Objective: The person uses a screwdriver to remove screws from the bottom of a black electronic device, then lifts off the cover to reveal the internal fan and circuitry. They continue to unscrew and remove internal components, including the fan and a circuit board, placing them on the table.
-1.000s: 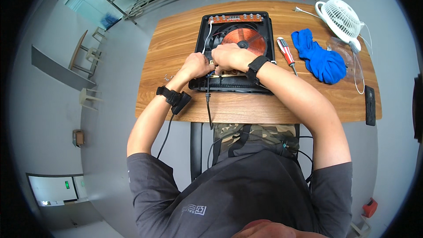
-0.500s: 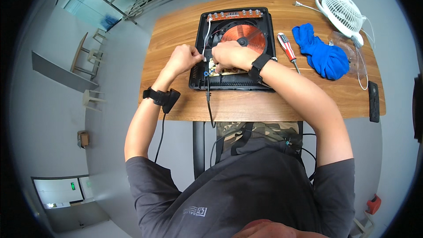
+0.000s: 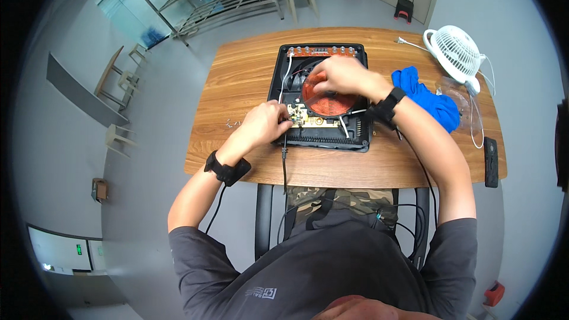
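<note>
An opened induction cooker base (image 3: pixel 275 86), a black shell, lies on the table in front of me. In it sit a round copper coil (image 3: pixel 332 105), a yellowish circuit board (image 3: pixel 308 121) on the near side and an orange button board (image 3: pixel 320 51) along the far edge. My left hand (image 3: pixel 267 122) is at the circuit board's left end, fingers pinched together; what they hold is hidden. A thin white cable (image 3: pixel 285 77) runs from the button board down toward this hand. Over the coil, my right hand (image 3: pixel 347 77) has bent fingers, smeared by motion; whether they grip the coil is unclear.
Small loose screws (image 3: pixel 232 124) lie left of the base. To the right are a blue cloth (image 3: pixel 435 106), a white fan (image 3: pixel 456 53) and a black bar-shaped object (image 3: pixel 491 163). A black power cord (image 3: pixel 284 166) hangs over the front edge.
My right hand has moved from the circuit board to the coil. My left hand has shifted onto the board's left end. The view has tilted; my right forearm now hides the screwdriver.
</note>
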`<state>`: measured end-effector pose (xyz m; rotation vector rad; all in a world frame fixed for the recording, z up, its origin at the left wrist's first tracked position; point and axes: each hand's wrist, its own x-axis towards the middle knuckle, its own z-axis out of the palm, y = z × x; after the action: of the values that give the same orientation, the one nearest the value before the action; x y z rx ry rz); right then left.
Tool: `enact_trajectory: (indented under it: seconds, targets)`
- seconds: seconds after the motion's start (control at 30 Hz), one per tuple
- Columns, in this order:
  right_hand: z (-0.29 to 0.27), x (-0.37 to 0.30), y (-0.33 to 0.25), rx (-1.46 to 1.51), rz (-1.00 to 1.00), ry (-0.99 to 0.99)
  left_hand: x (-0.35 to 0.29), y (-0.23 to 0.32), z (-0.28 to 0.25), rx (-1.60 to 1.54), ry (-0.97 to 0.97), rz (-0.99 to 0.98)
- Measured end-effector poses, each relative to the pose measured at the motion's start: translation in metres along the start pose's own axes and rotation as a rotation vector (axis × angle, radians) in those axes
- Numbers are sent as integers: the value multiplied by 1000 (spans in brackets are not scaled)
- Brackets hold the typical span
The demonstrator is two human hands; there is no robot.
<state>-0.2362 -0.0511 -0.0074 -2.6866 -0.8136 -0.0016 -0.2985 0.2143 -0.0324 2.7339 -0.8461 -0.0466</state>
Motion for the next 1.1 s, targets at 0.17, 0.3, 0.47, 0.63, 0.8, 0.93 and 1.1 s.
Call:
enact_trajectory:
  seconds: [0.17, 0.3, 0.47, 0.63, 0.8, 0.93, 1.1]
  targets:
    - [-7, 5, 73, -240, 263, 34, 5, 13, 10, 52, -79, -65]
    - [4, 12, 69, -253, 271, -94, 15, 18, 12, 170, -220, -113]
    - [17, 22, 51, -276, 307, -71, 22, 10, 15, 195, -265, -72]
    - [23, 28, 54, -242, 323, -91, 19, 17, 16, 143, -197, -40]
    - [30, 31, 58, -190, 398, -112, 20, 15, 30, 139, -108, 23]
    - [28, 30, 53, -147, 445, -119, 17, 19, 35, 101, -68, -73]
    - [20, 28, 60, -88, 385, -190, 17, 27, 33, 60, -72, -166]
